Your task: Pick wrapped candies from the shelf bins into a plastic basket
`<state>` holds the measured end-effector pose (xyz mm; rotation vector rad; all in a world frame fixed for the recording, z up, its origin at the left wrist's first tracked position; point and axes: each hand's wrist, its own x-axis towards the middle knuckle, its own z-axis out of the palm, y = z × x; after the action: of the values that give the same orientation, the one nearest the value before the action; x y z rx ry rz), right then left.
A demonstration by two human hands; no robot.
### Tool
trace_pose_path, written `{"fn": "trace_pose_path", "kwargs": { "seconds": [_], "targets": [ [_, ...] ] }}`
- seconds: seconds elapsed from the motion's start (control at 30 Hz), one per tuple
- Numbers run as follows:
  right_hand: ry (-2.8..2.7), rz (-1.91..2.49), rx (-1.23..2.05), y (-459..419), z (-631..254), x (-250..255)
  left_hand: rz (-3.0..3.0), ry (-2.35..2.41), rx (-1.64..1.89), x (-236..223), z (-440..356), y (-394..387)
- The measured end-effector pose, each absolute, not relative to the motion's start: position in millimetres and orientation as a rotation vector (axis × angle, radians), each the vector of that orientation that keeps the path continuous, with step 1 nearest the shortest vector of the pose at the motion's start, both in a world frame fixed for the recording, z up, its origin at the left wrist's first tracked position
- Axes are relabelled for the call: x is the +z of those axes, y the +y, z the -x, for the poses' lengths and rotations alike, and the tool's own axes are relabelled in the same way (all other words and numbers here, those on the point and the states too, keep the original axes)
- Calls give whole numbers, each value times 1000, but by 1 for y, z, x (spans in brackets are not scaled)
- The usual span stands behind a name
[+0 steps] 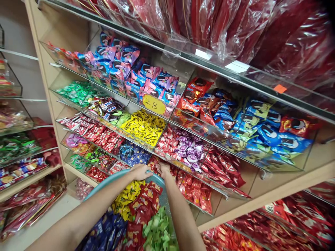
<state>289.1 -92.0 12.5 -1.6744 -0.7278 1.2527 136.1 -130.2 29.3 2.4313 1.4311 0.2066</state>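
My left hand is closed over the far rim of a teal plastic basket, its thumb pointing right. Inside the basket lie yellow candies, dark red packets, green candies and dark blue packets. Just beyond the rim, my right hand reaches into a low shelf compartment among small red packets. Its fingers are curled and partly hidden, so what they hold cannot be made out.
Tiered clear bins hold blue-and-pink snack packs, yellow candies, purple candies and red packets. A yellow "28" tag hangs on a bin front. Clear shelf edges run close above my right hand. Another rack stands left.
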Motion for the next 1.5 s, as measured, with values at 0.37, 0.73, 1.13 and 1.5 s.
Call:
{"fn": "trace_pose_path", "kwargs": {
  "seconds": [0.37,0.73,1.13,1.5],
  "targets": [
    [-676,1486,1161,-120,-312,23,-2433,1418,195,25,-134,-127],
    [-895,1251,1273,-231,-331,52,-2436,1417,183,27,-136,-127],
    [-1515,1295,1438,-262,-308,22,-2438,1425,191,26,-136,-127],
    [-1705,1424,1062,-257,-300,13,-2443,1416,193,27,-136,-127]
  ]
}}
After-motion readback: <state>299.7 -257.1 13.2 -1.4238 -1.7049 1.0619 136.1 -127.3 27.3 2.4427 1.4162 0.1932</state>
